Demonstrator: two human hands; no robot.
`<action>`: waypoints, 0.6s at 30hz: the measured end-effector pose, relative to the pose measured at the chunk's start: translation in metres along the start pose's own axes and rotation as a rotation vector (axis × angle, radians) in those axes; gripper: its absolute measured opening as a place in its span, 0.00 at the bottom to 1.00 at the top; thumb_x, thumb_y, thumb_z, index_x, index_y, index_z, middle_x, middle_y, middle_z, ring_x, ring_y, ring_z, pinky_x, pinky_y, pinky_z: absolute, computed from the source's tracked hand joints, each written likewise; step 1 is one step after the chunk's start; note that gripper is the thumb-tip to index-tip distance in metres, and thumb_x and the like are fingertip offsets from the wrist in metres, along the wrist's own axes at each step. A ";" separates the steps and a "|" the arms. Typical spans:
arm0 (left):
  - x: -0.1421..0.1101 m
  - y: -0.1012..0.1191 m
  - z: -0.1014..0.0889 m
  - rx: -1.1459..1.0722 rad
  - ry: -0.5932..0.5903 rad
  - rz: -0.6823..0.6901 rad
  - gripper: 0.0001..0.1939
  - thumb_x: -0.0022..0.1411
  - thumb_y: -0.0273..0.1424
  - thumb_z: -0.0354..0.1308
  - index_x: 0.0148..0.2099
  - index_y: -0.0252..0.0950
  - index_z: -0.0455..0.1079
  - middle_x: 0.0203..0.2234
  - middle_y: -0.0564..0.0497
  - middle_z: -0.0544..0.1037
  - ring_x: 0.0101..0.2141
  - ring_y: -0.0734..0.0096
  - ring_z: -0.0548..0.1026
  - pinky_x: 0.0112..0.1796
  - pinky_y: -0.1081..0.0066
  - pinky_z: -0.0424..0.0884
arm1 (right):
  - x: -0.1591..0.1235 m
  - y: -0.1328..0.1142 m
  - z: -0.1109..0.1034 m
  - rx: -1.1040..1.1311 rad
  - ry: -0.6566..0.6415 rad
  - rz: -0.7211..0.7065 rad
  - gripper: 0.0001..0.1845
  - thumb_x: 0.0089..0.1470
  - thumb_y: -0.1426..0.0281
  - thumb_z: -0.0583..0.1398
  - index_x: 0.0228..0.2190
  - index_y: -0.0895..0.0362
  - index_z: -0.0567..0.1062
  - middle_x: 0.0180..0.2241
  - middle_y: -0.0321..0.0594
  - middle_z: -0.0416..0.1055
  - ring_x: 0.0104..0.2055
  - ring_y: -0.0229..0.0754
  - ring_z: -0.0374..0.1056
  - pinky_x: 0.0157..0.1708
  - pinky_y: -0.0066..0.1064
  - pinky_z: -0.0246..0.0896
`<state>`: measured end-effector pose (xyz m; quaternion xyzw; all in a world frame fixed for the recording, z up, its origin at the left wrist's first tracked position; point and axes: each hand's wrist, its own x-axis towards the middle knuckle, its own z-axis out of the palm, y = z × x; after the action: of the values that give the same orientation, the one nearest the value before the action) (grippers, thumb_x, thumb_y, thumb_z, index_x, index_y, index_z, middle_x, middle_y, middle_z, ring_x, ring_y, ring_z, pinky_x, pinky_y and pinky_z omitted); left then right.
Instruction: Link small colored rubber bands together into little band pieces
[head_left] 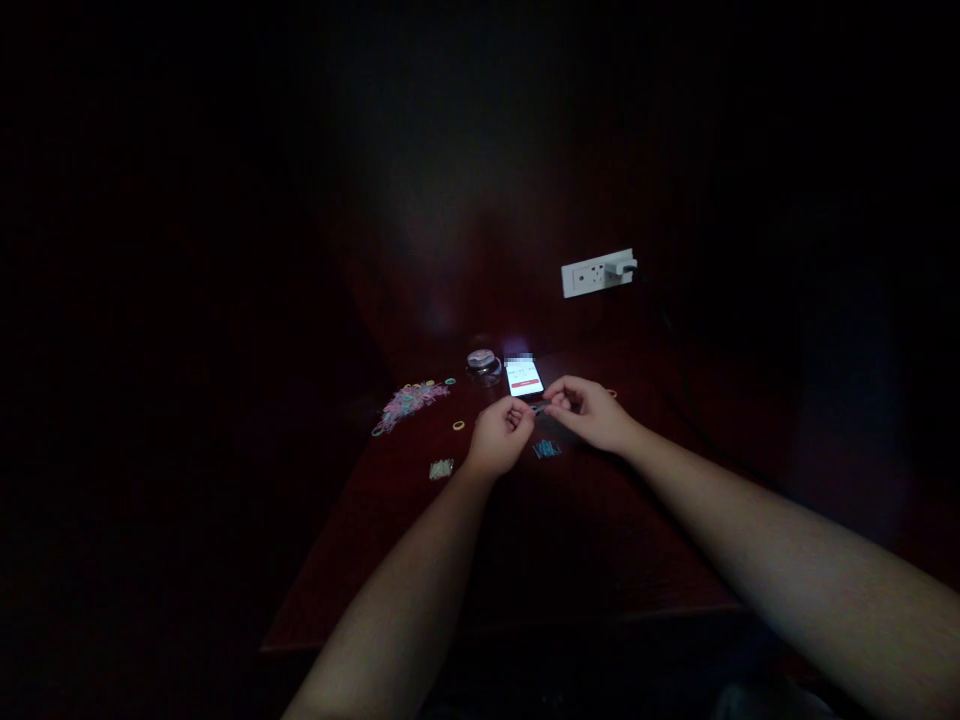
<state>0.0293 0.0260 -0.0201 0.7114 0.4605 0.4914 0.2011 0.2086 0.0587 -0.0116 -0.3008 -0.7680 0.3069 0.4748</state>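
Work surface: a dark red table (360, 540), dimly lit. My right hand (592, 416) and my left hand (499, 438) are positioned above it, facing each other. Thumb and fingertips of each hand are together, pinching opposite ends of a thin piece (539, 408). The piece spans the short gap between my hands, just in front of the phone; it is bluish-grey, and its exact shape is too small to tell.

A mixed pile of bands (411, 403), mainly pink with some green, lies to the left. A white power outlet (585, 279), with a plug (619, 268) inserted, is mounted beyond the table, to the right. The phone (524, 378) has its screen lit. A lidded jar (484, 368) stands upright just left of it. A blue bundle (547, 449) lies nearer to me, between my wrists. A pale bundle (441, 469) lies left of my left wrist. One yellow band (458, 426) lies alone near my left hand.
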 end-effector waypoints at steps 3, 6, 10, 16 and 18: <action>-0.001 0.001 0.001 0.002 -0.023 0.002 0.08 0.58 0.32 0.55 0.33 0.32 0.69 0.24 0.53 0.71 0.25 0.78 0.66 0.27 0.78 0.63 | -0.002 -0.005 0.004 -0.001 -0.072 -0.006 0.08 0.50 0.66 0.59 0.29 0.59 0.72 0.23 0.35 0.64 0.24 0.35 0.57 0.25 0.28 0.54; -0.001 0.002 0.001 0.005 -0.040 0.005 0.08 0.58 0.32 0.55 0.32 0.32 0.69 0.23 0.53 0.71 0.24 0.78 0.66 0.26 0.78 0.62 | -0.002 -0.007 0.004 -0.017 -0.075 -0.010 0.09 0.51 0.65 0.58 0.27 0.59 0.72 0.23 0.35 0.64 0.25 0.35 0.57 0.25 0.28 0.54; -0.001 0.002 -0.001 0.003 -0.037 0.006 0.08 0.58 0.32 0.55 0.32 0.32 0.69 0.23 0.53 0.71 0.24 0.78 0.66 0.26 0.77 0.62 | -0.002 -0.006 0.002 -0.030 -0.075 -0.008 0.09 0.52 0.65 0.58 0.27 0.58 0.71 0.22 0.34 0.63 0.24 0.35 0.56 0.25 0.27 0.53; -0.008 0.008 -0.002 0.031 0.008 -0.005 0.07 0.58 0.31 0.55 0.32 0.33 0.68 0.23 0.53 0.70 0.24 0.78 0.66 0.27 0.77 0.63 | -0.002 -0.001 0.002 -0.008 -0.090 0.006 0.08 0.52 0.65 0.58 0.27 0.58 0.71 0.23 0.35 0.64 0.24 0.36 0.57 0.24 0.27 0.53; -0.013 0.011 -0.002 0.078 0.028 -0.001 0.06 0.58 0.31 0.55 0.32 0.33 0.69 0.24 0.53 0.71 0.25 0.77 0.67 0.28 0.76 0.65 | -0.002 0.001 0.001 -0.022 -0.082 -0.013 0.08 0.52 0.65 0.58 0.26 0.58 0.70 0.23 0.35 0.64 0.25 0.36 0.58 0.25 0.28 0.54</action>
<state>0.0315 0.0087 -0.0176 0.7115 0.4824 0.4828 0.1669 0.2083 0.0579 -0.0138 -0.2883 -0.7921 0.3075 0.4414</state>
